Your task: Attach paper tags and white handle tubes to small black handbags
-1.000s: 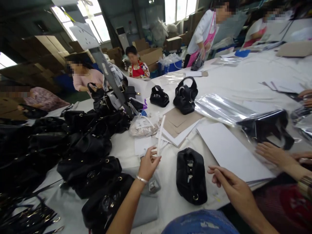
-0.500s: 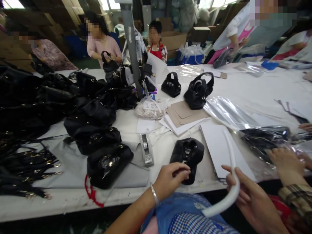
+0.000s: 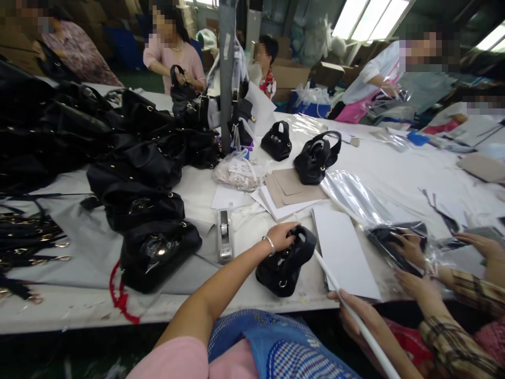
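Observation:
A small black handbag (image 3: 282,266) lies near the front edge of the white table (image 3: 252,310). My left hand (image 3: 281,236), with a bracelet at the wrist, grips the top of this bag. My right hand (image 3: 361,318), low at the right, is closed around a long white foam tube (image 3: 347,301). The tube's far end points up toward the bag. A white card sheet (image 3: 343,252) lies just right of the bag.
A pile of black bags (image 3: 134,173) and loose straps (image 3: 27,242) fills the left side. A tape dispenser (image 3: 224,237), brown cards (image 3: 292,187), two small bags (image 3: 315,158) and plastic sleeves (image 3: 351,197) lie mid-table. A co-worker's hands (image 3: 410,250) pack a bagged purse at right. A grey post (image 3: 226,73) stands behind.
My left hand has moved from the table edge onto the small black bag and taken hold of it. My right hand has lowered, and the white tube now looks straight instead of curved.

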Motion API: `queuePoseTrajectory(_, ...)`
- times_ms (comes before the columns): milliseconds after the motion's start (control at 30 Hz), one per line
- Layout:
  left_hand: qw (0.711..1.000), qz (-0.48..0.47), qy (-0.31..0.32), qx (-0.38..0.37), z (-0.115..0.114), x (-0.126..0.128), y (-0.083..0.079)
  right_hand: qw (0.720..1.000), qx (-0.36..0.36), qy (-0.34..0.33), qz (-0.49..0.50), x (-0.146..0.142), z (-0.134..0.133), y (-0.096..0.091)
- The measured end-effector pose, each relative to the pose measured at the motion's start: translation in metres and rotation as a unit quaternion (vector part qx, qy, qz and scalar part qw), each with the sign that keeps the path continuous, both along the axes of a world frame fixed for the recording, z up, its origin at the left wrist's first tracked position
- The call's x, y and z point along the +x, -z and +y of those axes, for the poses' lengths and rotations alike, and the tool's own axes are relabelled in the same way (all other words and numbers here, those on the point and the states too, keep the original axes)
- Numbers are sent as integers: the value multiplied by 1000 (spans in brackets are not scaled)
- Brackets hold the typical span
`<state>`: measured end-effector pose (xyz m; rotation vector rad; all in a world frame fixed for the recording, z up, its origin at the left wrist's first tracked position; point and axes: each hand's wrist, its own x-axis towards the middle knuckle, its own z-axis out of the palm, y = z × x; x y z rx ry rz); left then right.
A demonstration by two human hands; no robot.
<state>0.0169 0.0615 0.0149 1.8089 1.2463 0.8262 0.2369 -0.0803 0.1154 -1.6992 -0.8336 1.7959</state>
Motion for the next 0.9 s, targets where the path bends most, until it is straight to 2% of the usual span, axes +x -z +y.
queuePoseTrajectory(167,999,17,46,-6,15,-4,3,1000,-6,23,-5,-13,10,7)
queuePoseTrajectory(400,996,25,81,26,17,-4,2,998,8,44,44,-29,39,2)
queuePoseTrajectory(567,997,32,56,44,18,-4,-2,998,0,21,64,-33,65,5)
queuePoseTrajectory(733,997,47,43,47,19,-1,-9,993,5,10,115,-33,68,-2)
queuePoseTrajectory(900,998,34,32,40,16,0,-9,988,6,49,146,-36,70,-15)
